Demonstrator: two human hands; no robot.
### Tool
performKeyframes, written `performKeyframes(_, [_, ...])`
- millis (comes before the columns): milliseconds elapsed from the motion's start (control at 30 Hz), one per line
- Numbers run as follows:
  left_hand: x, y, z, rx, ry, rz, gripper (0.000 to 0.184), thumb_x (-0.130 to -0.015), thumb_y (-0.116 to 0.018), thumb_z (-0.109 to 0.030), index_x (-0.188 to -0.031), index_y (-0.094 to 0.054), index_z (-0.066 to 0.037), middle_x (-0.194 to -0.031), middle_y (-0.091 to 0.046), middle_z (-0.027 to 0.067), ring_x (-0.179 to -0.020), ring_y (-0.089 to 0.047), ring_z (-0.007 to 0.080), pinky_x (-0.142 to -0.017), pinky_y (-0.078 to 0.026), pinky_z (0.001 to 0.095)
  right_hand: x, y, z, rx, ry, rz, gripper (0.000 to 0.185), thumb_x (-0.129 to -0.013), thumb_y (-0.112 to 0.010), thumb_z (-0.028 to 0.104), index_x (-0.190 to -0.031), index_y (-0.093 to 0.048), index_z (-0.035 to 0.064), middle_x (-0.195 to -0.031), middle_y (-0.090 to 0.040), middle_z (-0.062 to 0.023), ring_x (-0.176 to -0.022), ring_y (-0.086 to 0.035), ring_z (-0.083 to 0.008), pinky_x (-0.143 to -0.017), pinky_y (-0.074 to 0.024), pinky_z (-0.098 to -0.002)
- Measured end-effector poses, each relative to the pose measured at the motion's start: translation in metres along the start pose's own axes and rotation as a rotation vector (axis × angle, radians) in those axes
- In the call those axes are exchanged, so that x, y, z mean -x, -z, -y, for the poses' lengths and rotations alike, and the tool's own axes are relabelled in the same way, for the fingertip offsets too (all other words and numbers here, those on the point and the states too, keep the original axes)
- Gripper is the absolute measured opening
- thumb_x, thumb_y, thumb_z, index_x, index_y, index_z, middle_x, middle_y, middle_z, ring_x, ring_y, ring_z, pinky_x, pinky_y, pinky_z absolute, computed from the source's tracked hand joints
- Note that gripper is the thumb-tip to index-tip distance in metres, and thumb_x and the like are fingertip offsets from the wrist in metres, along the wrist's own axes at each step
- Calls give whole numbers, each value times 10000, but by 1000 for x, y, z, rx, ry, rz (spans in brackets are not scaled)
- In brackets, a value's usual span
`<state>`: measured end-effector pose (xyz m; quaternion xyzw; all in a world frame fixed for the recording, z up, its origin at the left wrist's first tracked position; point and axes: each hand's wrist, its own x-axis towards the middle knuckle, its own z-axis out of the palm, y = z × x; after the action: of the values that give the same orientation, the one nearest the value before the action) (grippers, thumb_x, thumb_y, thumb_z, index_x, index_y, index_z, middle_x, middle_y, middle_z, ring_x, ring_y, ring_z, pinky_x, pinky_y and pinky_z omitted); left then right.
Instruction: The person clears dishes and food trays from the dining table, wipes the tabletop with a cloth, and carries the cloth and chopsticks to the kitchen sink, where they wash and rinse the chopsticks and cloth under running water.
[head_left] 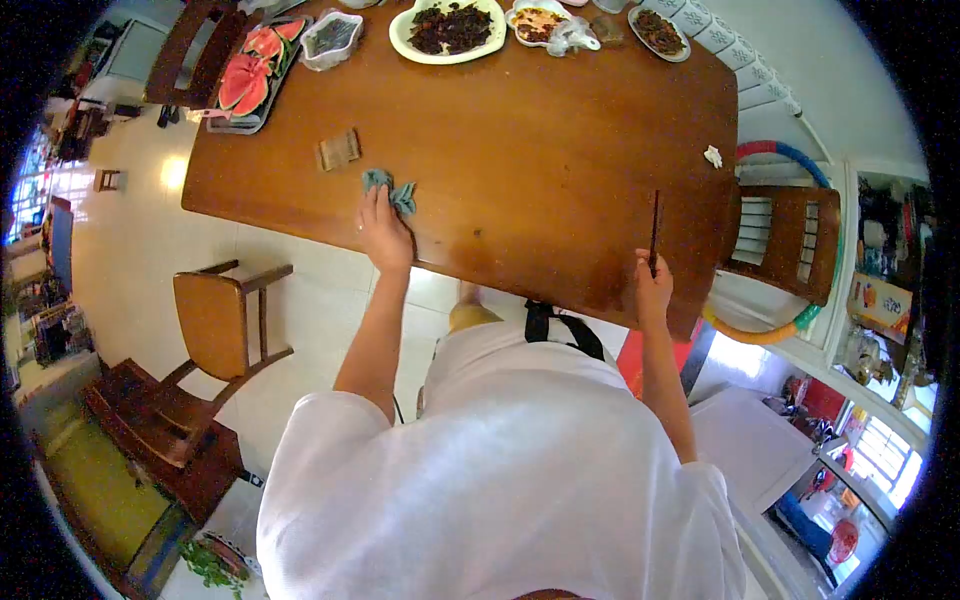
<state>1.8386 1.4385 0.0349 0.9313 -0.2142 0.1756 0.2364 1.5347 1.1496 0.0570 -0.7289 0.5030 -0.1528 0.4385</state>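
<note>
My left hand rests near the front edge of the wooden table, its fingers closed over a crumpled blue-green cloth that lies on the tabletop. Over the right part of the table, my right hand grips thin dark chopsticks, which point away from me; whether there is one or a pair I cannot tell. A small brownish, flat rectangular thing lies just beyond the cloth.
Along the far side stand a tray of watermelon slices, a plastic container, a heart-shaped plate of dark food and smaller dishes. Crumpled white tissue lies at the right. Chairs stand left and right, with a hoop by the right one.
</note>
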Motion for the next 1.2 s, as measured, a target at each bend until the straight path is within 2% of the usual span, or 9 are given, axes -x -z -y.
performKeyframes(267, [93,-32,-157,119,115,165,425,-741,-485,-14,-1166,-479,-21,-1282,-403,175,-1197,-343,372,-986,-302,419,-7,38,-31,-155,16,98,156,-834,-537,122,-951,-618,58,-669,-510,33,-584,-436,-58,-525,-354,-208])
performKeyframes(333, [104,-41,-202,77,-33,189,467,-717,-503,-15,-1183,-473,-34,-1297,-392,152,-1216,-325,361,-997,-300,403,-13,53,-37,-160,48,127,147,-839,-529,116,-948,-610,58,-651,-495,29,-574,-433,-64,-525,-359,-212])
performKeyframes(533, [125,-74,-291,416,-89,261,479,-695,-495,42,-1166,-485,-44,-1190,-476,161,-1117,-420,323,-958,-338,404,-35,98,-75,-106,99,177,157,-842,-523,134,-960,-603,68,-668,-519,3,-584,-458,-81,-533,-369,-230])
performKeyframes(667, [76,-99,-233,601,17,-128,323,-801,-427,14,-1112,-512,-8,-1061,-548,184,-983,-514,317,-861,-397,374,-58,111,-106,-84,89,150,158,-846,-516,141,-955,-599,61,-678,-523,2,-587,-461,-89,-541,-374,-230])
performKeyframes(733, [14,-45,-218,790,197,-276,181,-858,-384,-38,-901,-546,29,-817,-569,79,-747,-516,170,-683,-433,309,-63,113,-112,-116,57,148,161,-844,-517,145,-953,-598,57,-702,-543,-14,-617,-485,-111,-575,-394,-252])
performKeyframes(833, [-42,-52,-128,485,171,-472,166,-796,-422,-18,-896,-547,28,-817,-569,104,-751,-525,205,-684,-437,326,-71,103,-140,-43,52,84,172,-842,-517,156,-950,-596,49,-763,-583,-59,-690,-531,-170,-653,-422,-306])
performKeyframes(900, [-38,-96,-49,-158,342,-388,297,-759,-495,-16,-1051,-514,39,-1020,-547,201,-974,-495,338,-848,-391,418,-69,105,-148,73,80,32,179,-843,-516,164,-950,-594,44,-800,-603,-87,-732,-554,-207,-697,-431,-338])
performKeyframes(1000, [-66,-109,-71,-154,263,-203,406,-753,-531,-52,-1140,-451,43,-1122,-484,230,-1063,-425,387,-924,-331,443,-66,101,-134,172,116,0,246,-850,-509,260,-922,-597,42,-856,-616,-163,-782,-578,-314,-725,-435,-390])
performKeyframes(1200, [-127,-164,-141,-14,-177,64,398,-781,-511,-86,-1164,-449,5,-1224,-450,181,-1162,-384,336,-976,-306,420,-65,94,-100,310,-21,-97,274,-815,-548,308,-881,-608,49,-778,-619,-157,-691,-589,-330,-630,-448,-403])
